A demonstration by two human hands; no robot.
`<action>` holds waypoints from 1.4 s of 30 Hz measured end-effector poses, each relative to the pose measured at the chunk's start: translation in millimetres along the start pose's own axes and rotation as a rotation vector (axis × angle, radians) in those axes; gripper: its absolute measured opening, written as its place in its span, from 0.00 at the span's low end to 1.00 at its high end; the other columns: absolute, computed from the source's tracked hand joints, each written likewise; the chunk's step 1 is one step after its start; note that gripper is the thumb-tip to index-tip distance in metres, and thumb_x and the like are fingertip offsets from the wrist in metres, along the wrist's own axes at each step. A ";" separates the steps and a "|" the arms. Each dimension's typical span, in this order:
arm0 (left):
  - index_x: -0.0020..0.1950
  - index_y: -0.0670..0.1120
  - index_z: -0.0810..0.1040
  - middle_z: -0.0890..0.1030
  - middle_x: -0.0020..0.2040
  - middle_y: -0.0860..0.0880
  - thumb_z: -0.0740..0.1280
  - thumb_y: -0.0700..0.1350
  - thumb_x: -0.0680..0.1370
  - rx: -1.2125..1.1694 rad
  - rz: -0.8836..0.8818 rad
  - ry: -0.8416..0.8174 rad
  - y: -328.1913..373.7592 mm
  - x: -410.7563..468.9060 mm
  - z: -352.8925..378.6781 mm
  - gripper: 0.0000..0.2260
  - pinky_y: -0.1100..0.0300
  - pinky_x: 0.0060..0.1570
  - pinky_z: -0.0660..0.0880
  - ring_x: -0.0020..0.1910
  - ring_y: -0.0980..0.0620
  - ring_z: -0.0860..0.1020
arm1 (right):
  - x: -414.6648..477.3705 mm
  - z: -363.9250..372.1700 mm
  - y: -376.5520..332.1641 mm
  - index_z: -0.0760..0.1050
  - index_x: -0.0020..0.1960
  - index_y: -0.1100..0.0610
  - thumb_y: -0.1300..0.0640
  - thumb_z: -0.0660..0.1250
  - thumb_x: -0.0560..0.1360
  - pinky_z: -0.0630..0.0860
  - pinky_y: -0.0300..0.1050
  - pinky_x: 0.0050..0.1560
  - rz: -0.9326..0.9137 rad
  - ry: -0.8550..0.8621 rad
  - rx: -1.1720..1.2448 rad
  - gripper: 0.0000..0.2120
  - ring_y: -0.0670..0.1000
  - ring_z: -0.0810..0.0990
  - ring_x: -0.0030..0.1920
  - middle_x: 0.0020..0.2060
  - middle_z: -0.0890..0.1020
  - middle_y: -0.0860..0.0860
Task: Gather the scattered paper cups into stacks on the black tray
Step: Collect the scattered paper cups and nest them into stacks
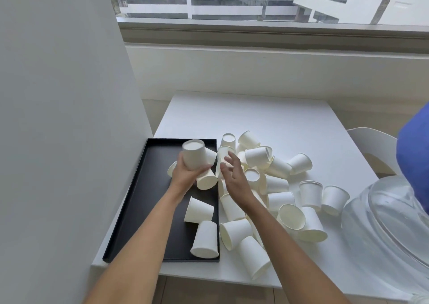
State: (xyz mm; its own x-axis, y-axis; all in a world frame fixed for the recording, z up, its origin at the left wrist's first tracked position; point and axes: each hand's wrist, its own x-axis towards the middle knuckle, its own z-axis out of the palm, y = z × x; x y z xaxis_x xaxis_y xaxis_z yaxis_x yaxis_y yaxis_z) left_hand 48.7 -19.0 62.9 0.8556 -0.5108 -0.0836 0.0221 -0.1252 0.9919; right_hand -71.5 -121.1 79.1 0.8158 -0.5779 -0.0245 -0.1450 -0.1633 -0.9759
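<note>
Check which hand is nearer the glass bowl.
Right. The right hand hovers over the cup pile, well left of the bowl; the left hand is farther, above the tray.

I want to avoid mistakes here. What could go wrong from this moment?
The left hand holds one cup above the black tray; setting it down may knock the loose cups lying there. The right hand, open over the pile, could push cups toward the glass bowl.

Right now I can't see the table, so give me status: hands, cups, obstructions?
Left hand gripping a cup above black tray. Right hand open, empty. Loose cups piled beside tray.
</note>
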 end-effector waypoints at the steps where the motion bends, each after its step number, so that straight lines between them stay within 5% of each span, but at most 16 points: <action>1: 0.60 0.51 0.69 0.79 0.51 0.51 0.78 0.45 0.67 0.003 -0.004 0.096 -9.5 -0.3 -8.5 0.27 0.64 0.43 0.76 0.49 0.52 0.77 | -2.6 1.9 5.4 0.57 0.73 0.51 0.51 0.59 0.80 0.65 0.40 0.62 -0.005 -0.001 -0.105 0.23 0.47 0.69 0.64 0.68 0.67 0.50; 5: 0.67 0.50 0.66 0.72 0.63 0.49 0.77 0.49 0.67 0.272 -0.127 0.347 -56.6 -8.5 -40.7 0.32 0.49 0.64 0.63 0.62 0.47 0.71 | -21.4 12.5 29.1 0.61 0.70 0.53 0.46 0.68 0.73 0.66 0.44 0.63 -0.016 -0.258 -0.583 0.30 0.52 0.68 0.65 0.65 0.69 0.52; 10: 0.68 0.48 0.64 0.72 0.64 0.45 0.78 0.42 0.66 0.211 -0.204 0.385 -99.8 -29.2 -55.2 0.35 0.47 0.64 0.68 0.63 0.41 0.71 | -45.1 28.4 46.6 0.61 0.67 0.54 0.39 0.73 0.66 0.69 0.49 0.60 -0.055 -0.466 -0.939 0.38 0.56 0.69 0.60 0.62 0.66 0.54; 18: 0.70 0.46 0.60 0.68 0.68 0.45 0.80 0.40 0.63 0.327 -0.110 0.346 -106.3 -34.2 -51.5 0.41 0.49 0.65 0.67 0.67 0.43 0.68 | -68.6 50.3 74.4 0.60 0.67 0.53 0.41 0.74 0.65 0.64 0.51 0.62 -0.167 -0.553 -1.086 0.39 0.59 0.71 0.56 0.64 0.62 0.55; 22: 0.75 0.48 0.52 0.59 0.75 0.49 0.79 0.47 0.64 0.464 0.013 0.352 -103.4 -44.7 -54.8 0.48 0.53 0.74 0.42 0.74 0.50 0.58 | -64.0 46.7 76.3 0.60 0.67 0.51 0.45 0.70 0.70 0.62 0.50 0.64 -0.177 -0.517 -1.007 0.32 0.59 0.71 0.59 0.65 0.61 0.54; 24: 0.75 0.47 0.52 0.58 0.76 0.48 0.76 0.49 0.68 0.605 0.173 0.347 -104.2 -54.6 -61.8 0.44 0.53 0.74 0.40 0.75 0.51 0.57 | -60.7 42.2 75.2 0.59 0.68 0.49 0.46 0.70 0.70 0.59 0.50 0.65 -0.173 -0.518 -0.965 0.31 0.57 0.68 0.63 0.66 0.60 0.53; 28: 0.70 0.47 0.61 0.65 0.72 0.45 0.62 0.52 0.70 0.953 0.567 0.301 -97.1 -63.3 -68.3 0.29 0.51 0.74 0.46 0.73 0.47 0.62 | -55.3 28.9 68.8 0.58 0.68 0.45 0.42 0.70 0.70 0.62 0.50 0.63 -0.170 -0.550 -0.810 0.33 0.53 0.65 0.66 0.67 0.58 0.50; 32: 0.67 0.50 0.66 0.68 0.70 0.50 0.66 0.50 0.69 1.191 0.851 0.054 -85.2 -51.4 -48.4 0.27 0.51 0.72 0.49 0.70 0.51 0.67 | -50.4 5.7 62.1 0.60 0.68 0.41 0.38 0.74 0.65 0.66 0.42 0.66 -0.134 -0.507 -0.518 0.37 0.43 0.64 0.64 0.63 0.60 0.43; 37: 0.58 0.50 0.81 0.82 0.56 0.54 0.78 0.55 0.56 1.473 0.902 -0.283 -78.8 -34.3 -13.7 0.31 0.52 0.67 0.58 0.59 0.55 0.79 | -42.7 -19.8 57.5 0.62 0.70 0.44 0.38 0.73 0.65 0.65 0.35 0.62 0.024 -0.198 -0.176 0.38 0.38 0.67 0.62 0.63 0.66 0.42; 42: 0.47 0.51 0.82 0.81 0.41 0.56 0.78 0.43 0.48 1.503 0.922 -0.314 -78.2 -23.6 0.7 0.28 0.56 0.57 0.77 0.45 0.55 0.82 | -41.4 -25.0 44.7 0.68 0.67 0.49 0.35 0.73 0.64 0.80 0.42 0.45 0.246 -0.043 0.354 0.37 0.47 0.77 0.57 0.58 0.77 0.48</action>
State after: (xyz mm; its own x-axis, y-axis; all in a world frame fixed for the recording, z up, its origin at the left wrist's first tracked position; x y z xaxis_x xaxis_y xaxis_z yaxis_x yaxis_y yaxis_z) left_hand 26.4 2.3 -12.7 0.1937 -0.9604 0.2003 -0.9539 -0.2321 -0.1902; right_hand -125.7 -124.4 41.9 0.8043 -0.5307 -0.2673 -0.1431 0.2636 -0.9540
